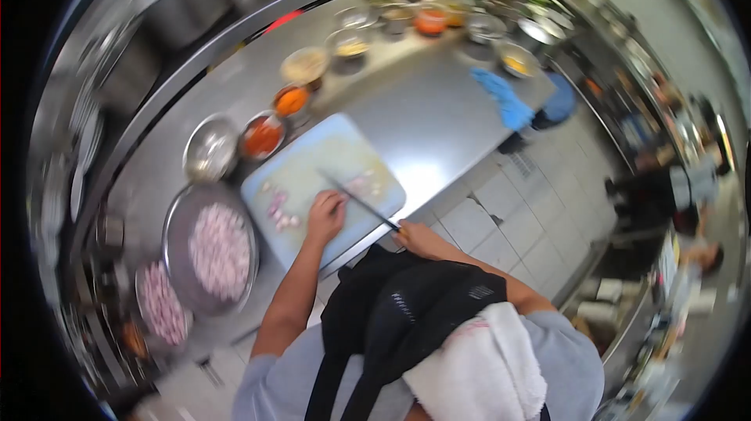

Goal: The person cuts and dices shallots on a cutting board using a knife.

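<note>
A pale cutting board (pixel 313 163) lies on the steel counter. My right hand (pixel 415 238) grips a knife (pixel 361 204) by its handle at the board's near right edge, the blade pointing up and left across the board. Beside the blade, my left hand (pixel 327 214) rests on the board with its fingers curled; what they hold, if anything, is hidden. Small pinkish pieces (pixel 277 206) lie left of that hand, and other pale cut pieces (pixel 364 183) lie right of the blade.
Left of the board stand a large bowl of pinkish pieces (pixel 223 253), a smaller full bowl (pixel 162 304) and a metal bowl (pixel 211 147). Behind are a red-filled bowl (pixel 263 136) and several containers. A blue cloth (pixel 504 100) hangs near the counter's far edge. Another person (pixel 661 190) is at right.
</note>
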